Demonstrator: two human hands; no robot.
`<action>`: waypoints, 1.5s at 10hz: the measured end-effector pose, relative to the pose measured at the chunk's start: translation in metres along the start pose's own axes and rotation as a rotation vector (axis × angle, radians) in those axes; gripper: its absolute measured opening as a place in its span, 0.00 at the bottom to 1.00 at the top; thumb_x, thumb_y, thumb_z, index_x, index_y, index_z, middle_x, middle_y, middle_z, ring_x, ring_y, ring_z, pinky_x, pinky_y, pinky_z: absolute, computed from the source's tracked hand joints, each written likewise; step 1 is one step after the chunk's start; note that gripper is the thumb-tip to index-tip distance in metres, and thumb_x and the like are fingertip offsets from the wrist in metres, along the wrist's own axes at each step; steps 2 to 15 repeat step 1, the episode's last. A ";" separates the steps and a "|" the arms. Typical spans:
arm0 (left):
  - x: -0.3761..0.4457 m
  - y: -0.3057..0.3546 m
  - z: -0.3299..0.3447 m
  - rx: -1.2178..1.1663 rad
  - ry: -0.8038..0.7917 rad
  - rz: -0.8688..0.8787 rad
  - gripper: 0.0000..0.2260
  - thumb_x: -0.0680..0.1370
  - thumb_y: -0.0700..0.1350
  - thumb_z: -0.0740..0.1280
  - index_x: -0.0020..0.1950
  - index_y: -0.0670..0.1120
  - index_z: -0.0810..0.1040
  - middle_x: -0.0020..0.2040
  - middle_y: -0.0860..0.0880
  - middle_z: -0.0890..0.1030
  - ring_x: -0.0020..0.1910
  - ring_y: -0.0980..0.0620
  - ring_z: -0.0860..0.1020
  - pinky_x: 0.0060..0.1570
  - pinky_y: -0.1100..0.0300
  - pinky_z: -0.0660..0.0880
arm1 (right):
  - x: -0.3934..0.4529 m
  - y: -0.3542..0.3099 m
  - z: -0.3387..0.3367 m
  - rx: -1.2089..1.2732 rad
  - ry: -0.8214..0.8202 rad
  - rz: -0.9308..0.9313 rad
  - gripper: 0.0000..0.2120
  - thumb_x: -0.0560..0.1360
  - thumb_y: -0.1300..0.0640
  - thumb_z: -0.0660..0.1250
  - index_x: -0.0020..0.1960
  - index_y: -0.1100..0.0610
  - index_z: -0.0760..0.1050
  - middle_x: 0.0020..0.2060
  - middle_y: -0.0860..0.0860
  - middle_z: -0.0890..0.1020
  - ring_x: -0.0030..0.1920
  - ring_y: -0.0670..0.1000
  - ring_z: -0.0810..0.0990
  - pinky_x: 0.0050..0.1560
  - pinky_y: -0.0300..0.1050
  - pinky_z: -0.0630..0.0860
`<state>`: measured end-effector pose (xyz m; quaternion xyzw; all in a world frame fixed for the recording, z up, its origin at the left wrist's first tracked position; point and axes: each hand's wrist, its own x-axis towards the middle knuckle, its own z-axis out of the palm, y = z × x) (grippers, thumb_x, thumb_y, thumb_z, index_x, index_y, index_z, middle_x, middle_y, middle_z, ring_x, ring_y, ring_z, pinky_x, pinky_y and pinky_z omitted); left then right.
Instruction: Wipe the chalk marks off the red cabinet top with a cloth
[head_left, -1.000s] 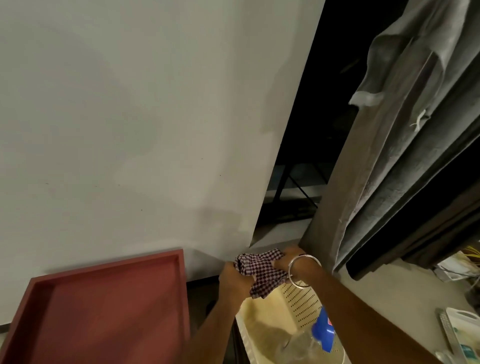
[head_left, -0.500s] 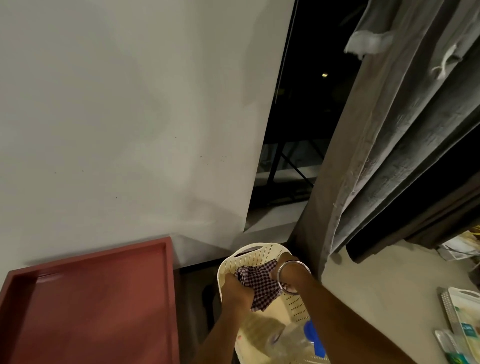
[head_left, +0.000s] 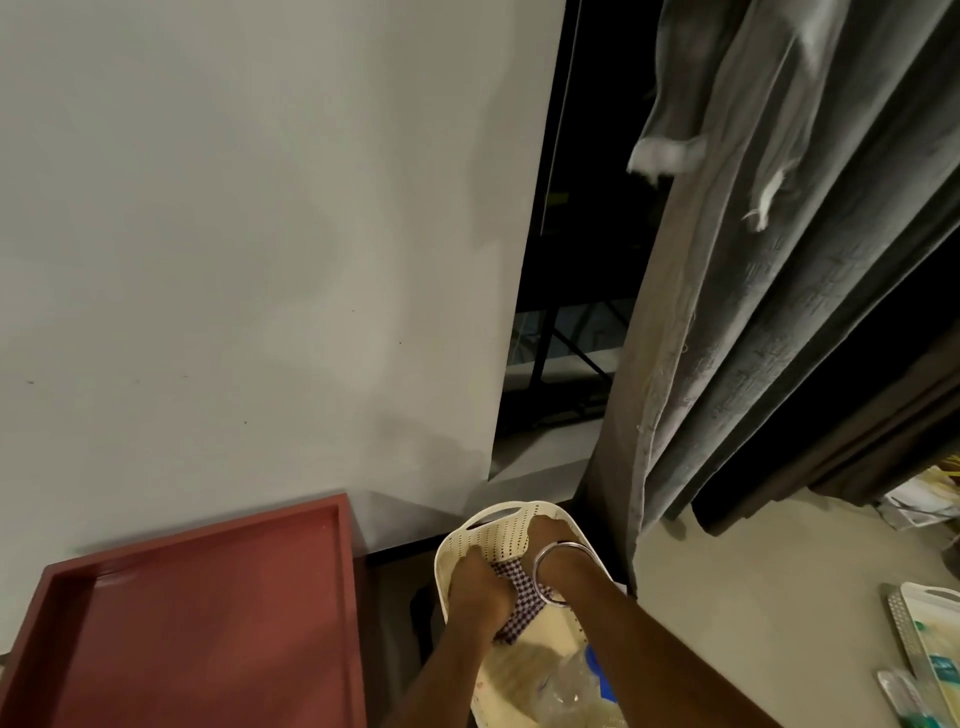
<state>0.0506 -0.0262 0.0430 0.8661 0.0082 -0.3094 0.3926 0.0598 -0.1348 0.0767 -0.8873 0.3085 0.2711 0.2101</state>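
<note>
Here, both hands work inside a basket, beside the cabinet.

Cloth: checked cloth (head_left: 517, 603) bunched between the two hands, down in the cream perforated basket (head_left: 498, 535) — touching both.
Left hand: left hand (head_left: 475, 590) curled round the cloth's left part, knuckles up.
Right hand: right hand (head_left: 550, 540) reaches deeper into the basket, a metal bangle (head_left: 563, 571) on its wrist; its fingers are hidden, so I cannot tell whether it grips the cloth.
Cabinet top: red cabinet top (head_left: 208, 623) with a raised rim lies to the left of the basket, apart from both hands — against the pale wall (head_left: 234, 234).
Basket contents: a clear plastic bottle (head_left: 566, 686) with a blue cap, nearer the person.
Right side: grey curtain (head_left: 753, 312) hangs beside the dark window.
</note>
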 end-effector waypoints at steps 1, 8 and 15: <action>-0.009 0.017 -0.019 0.044 0.047 0.097 0.19 0.79 0.40 0.63 0.70 0.42 0.69 0.67 0.44 0.75 0.66 0.46 0.74 0.66 0.55 0.70 | -0.013 -0.011 -0.011 -0.012 -0.007 -0.039 0.19 0.78 0.55 0.61 0.67 0.60 0.70 0.66 0.57 0.75 0.66 0.57 0.74 0.65 0.49 0.70; -0.009 0.017 -0.019 0.044 0.047 0.097 0.19 0.79 0.40 0.63 0.70 0.42 0.69 0.67 0.44 0.75 0.66 0.46 0.74 0.66 0.55 0.70 | -0.013 -0.011 -0.011 -0.012 -0.007 -0.039 0.19 0.78 0.55 0.61 0.67 0.60 0.70 0.66 0.57 0.75 0.66 0.57 0.74 0.65 0.49 0.70; -0.009 0.017 -0.019 0.044 0.047 0.097 0.19 0.79 0.40 0.63 0.70 0.42 0.69 0.67 0.44 0.75 0.66 0.46 0.74 0.66 0.55 0.70 | -0.013 -0.011 -0.011 -0.012 -0.007 -0.039 0.19 0.78 0.55 0.61 0.67 0.60 0.70 0.66 0.57 0.75 0.66 0.57 0.74 0.65 0.49 0.70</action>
